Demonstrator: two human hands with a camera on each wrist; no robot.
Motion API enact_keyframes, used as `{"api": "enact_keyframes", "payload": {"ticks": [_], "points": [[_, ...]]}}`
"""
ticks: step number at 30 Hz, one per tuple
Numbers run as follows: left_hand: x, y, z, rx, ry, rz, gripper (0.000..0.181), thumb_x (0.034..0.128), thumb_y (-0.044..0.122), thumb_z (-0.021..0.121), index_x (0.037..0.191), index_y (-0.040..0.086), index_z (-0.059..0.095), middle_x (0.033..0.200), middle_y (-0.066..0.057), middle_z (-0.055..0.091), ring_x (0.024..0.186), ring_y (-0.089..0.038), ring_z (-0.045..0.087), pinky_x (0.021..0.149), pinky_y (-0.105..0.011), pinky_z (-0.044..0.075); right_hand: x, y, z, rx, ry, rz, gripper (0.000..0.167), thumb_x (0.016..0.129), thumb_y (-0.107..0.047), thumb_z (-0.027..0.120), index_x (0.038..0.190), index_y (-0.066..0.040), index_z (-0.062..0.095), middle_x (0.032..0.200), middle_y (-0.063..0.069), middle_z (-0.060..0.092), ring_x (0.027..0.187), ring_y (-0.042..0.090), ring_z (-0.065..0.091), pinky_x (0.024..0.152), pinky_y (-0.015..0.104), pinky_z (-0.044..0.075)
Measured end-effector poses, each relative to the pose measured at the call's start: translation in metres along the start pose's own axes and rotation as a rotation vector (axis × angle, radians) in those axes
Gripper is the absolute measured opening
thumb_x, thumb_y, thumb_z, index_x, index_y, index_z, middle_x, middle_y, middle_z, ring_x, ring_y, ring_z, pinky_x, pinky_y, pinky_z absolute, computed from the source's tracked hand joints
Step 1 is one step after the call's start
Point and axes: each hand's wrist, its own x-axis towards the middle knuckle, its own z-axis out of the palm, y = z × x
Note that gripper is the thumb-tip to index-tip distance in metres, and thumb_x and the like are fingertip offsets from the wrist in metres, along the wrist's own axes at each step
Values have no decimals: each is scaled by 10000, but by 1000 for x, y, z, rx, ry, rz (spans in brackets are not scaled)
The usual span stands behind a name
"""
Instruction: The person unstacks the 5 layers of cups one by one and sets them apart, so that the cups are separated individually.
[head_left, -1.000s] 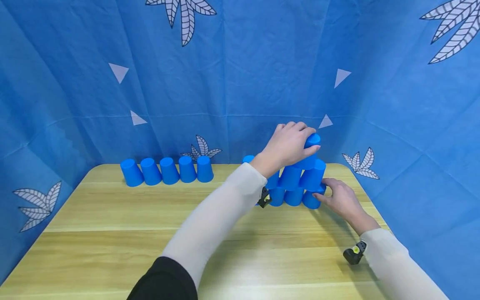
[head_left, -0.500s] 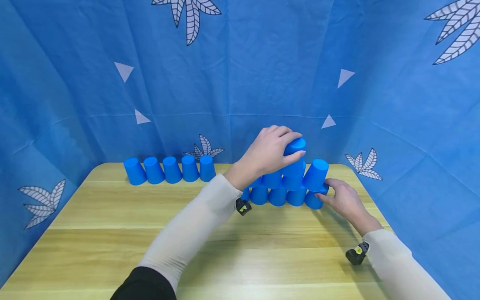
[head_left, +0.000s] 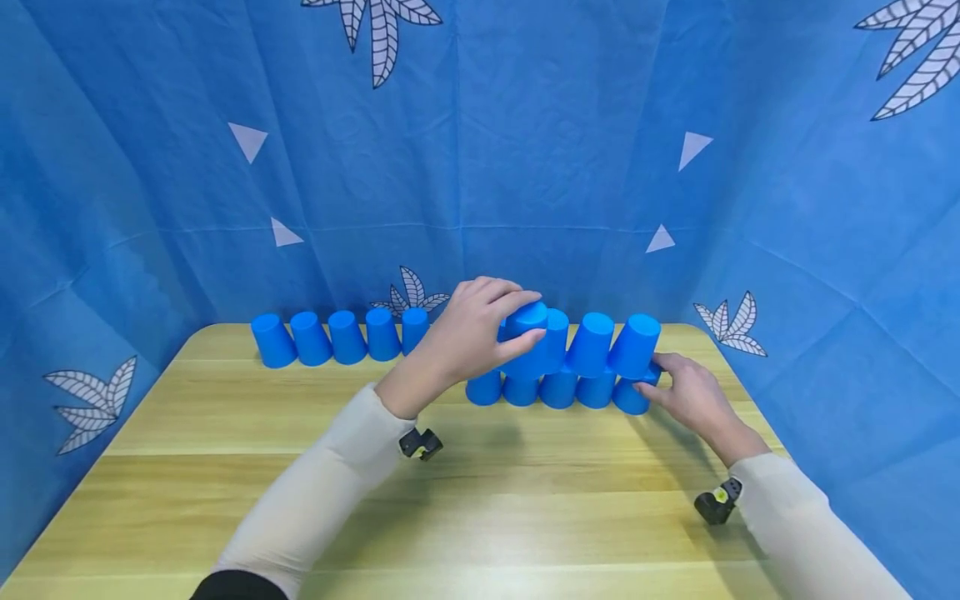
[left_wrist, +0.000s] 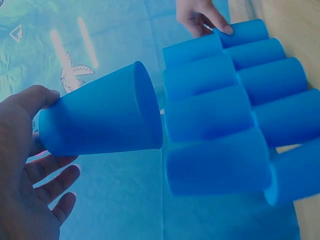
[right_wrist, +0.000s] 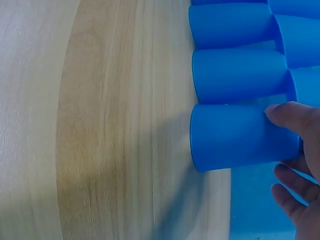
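Blue cups stand upside down in two tiers at the right rear: a bottom row (head_left: 558, 391) and an upper row (head_left: 592, 343) resting on it. My left hand (head_left: 459, 333) grips a single blue cup (head_left: 528, 318) by its closed end, in front of the upper row's left part in the head view. The left wrist view shows this cup (left_wrist: 100, 117) above the upper row, its open rim towards those cups, with a gap between. My right hand (head_left: 693, 400) pinches the rightmost bottom cup (right_wrist: 240, 137) near its closed end, thumb on its near side.
Several more upside-down blue cups (head_left: 347, 338) form a row at the table's left rear. A blue patterned cloth (head_left: 525, 167) hangs behind and beside the wooden table (head_left: 525, 517). My left forearm (head_left: 315, 500) crosses over the table in front of the cups.
My left hand has carried its cup leftwards and lower, from above the right end of the stack to near its left end. My right hand has stayed at the rightmost bottom cup.
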Motion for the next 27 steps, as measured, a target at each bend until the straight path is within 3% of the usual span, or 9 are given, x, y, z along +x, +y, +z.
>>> {"api": "enact_keyframes", "payload": {"ticks": [8,17,27], "points": [[-43,-16,-4,10,27,-50,457,902,417,686,1267,142,668,1207,-51,641,1171,-246,536,994,-490,391,1,-1,1,2,-9,20,604,911,-304,707,1322,96,516,1283,318,550,1174,508,509,950,647,397],[-87,-40,2,2,65,-106,437,878,363,723,1231,110,677,1197,-81,641,1153,-288,538,949,-520,405,-1,1,3,4,7,27,604,913,-324,696,1321,86,521,1284,313,553,1175,505,508,941,651,400],[-129,-67,6,20,-12,-309,501,883,379,723,1300,116,631,1249,-123,613,1208,-335,501,964,-552,379,-1,1,3,-3,11,21,597,909,-315,705,1314,87,527,1270,313,563,1170,504,514,941,649,400]]}}
